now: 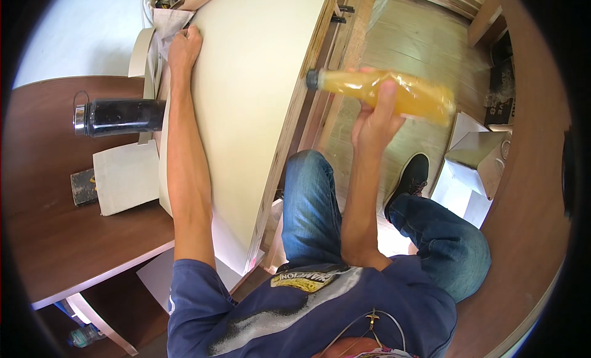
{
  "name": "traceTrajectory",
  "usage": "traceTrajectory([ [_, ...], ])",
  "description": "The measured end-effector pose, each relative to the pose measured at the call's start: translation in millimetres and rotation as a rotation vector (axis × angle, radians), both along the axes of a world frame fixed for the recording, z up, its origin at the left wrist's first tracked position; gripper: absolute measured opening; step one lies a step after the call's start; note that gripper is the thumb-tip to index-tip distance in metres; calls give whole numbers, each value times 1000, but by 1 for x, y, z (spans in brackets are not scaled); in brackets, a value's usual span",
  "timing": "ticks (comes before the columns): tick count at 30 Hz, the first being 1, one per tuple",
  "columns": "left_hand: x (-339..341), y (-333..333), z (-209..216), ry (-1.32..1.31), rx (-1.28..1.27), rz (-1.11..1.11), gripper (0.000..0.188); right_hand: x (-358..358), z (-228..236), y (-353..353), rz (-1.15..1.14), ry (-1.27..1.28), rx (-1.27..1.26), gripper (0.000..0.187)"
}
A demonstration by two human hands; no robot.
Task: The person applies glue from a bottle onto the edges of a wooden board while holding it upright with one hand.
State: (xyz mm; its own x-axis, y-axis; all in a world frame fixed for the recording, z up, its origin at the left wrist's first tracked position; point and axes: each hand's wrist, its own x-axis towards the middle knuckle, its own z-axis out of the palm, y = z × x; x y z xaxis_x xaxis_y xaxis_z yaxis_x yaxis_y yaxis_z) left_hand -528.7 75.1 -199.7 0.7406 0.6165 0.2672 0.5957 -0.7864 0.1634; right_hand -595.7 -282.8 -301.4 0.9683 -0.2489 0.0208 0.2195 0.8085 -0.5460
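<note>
Off the right edge of the desk (258, 93), right hand (375, 115) clamps capped yellow bottle (422, 98), not yet set down; far-left corner, left hand (184, 45) at brown paper (167, 27), grip unclear.

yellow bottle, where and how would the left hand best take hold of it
Probably by the slim neck just behind the black cap, coming from the left. The yellow bottle is held crosswise in the right hand, which grips its middle, so the narrower cap end points left, free of that grip.
</note>
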Motion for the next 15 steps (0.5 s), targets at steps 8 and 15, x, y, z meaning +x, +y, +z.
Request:
traceTrajectory([
  [8, 0, -2, -2, -8, -14, 6, 66, 28, 9, 3, -129, -84, -137, 22],
  [15, 0, -4, -1, -23, -5, -9, 65, -1, 10, 2, -83, -117, -21, 20],
])
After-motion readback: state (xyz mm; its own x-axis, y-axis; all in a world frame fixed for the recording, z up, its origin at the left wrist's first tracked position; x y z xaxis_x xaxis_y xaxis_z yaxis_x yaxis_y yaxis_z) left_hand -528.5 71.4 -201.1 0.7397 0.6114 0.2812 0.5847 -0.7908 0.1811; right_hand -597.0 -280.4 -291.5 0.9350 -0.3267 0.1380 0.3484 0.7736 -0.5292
